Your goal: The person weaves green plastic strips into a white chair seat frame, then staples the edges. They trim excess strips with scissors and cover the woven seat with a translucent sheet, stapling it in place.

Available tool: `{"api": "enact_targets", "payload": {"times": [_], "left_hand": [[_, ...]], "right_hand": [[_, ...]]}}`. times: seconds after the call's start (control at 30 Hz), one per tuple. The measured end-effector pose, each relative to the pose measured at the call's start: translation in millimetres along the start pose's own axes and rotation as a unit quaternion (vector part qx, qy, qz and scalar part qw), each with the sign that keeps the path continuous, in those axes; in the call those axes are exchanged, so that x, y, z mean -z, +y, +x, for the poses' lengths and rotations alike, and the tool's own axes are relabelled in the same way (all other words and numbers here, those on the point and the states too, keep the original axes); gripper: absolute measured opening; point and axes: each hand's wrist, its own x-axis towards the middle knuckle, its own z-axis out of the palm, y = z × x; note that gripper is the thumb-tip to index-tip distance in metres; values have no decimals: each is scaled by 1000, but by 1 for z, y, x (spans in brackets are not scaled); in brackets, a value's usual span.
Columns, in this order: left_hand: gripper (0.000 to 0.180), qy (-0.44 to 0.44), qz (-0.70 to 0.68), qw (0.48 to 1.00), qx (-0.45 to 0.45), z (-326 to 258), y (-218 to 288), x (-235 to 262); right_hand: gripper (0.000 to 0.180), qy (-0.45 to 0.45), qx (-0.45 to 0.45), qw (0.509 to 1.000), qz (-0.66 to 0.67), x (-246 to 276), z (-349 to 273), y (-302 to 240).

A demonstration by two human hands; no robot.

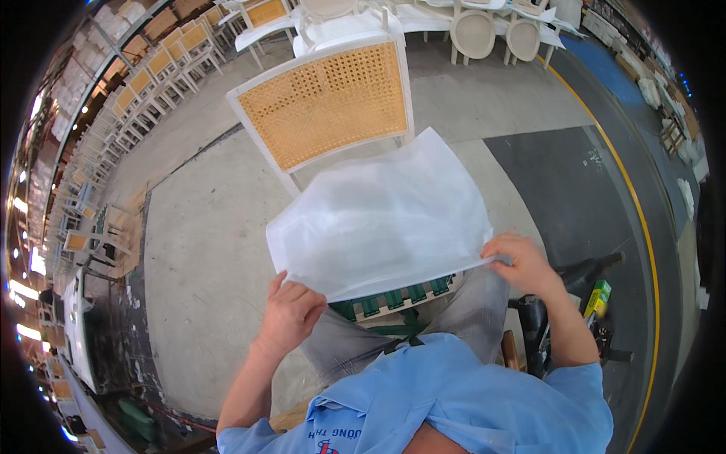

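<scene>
White sheet (pixel 386 219): held spread between the person's lap and the cane-backed chair (pixel 325 102); whether it is rested on a seat cannot be told.
Left hand (pixel 293 309): fingers curled closed, the sheet's near left corner gripped.
Right hand (pixel 520 261): thumb and fingers pinched together, the near right corner held between them.
Pale frame with green strips (pixel 393 301): partly covered by the sheet's near edge, seen between the knees.
Yellow-green box (pixel 597 297): placed at the right, beyond the right forearm.
Pale chairs (pixel 155 72): lined up along the left.
Yellow line (pixel 643 219): marked on the floor at right.
</scene>
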Motion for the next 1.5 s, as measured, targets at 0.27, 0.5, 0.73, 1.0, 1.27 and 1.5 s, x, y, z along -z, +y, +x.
{"api": "enact_targets", "payload": {"times": [0.27, 0.5, 0.73, 1.0, 1.27, 1.5], "left_hand": [[16, -133, -159, 978, 31, -34, 11, 3], [21, -113, -286, 931, 194, -18, -13, 65], [16, 20, -304, 903, 304, 87, -99, 15], [23, 10, -235, 892, 386, 143, -198, -84], [35, 19, -79, 905, 418, 165, -249, -142], [67, 174, 22, 921, 348, 140, -173, -194]], "right_hand": [[18, -97, -101, 988, 68, -6, -45, -7], [19, 20, -69, 986, 153, 48, 20, -26], [23, 51, -97, 983, 144, -5, 193, 55], [24, 52, -134, 990, -2, -100, 284, 146], [37, 112, -189, 973, -72, -150, 309, 171], [60, 98, -285, 953, 39, -152, 218, 222]]}}
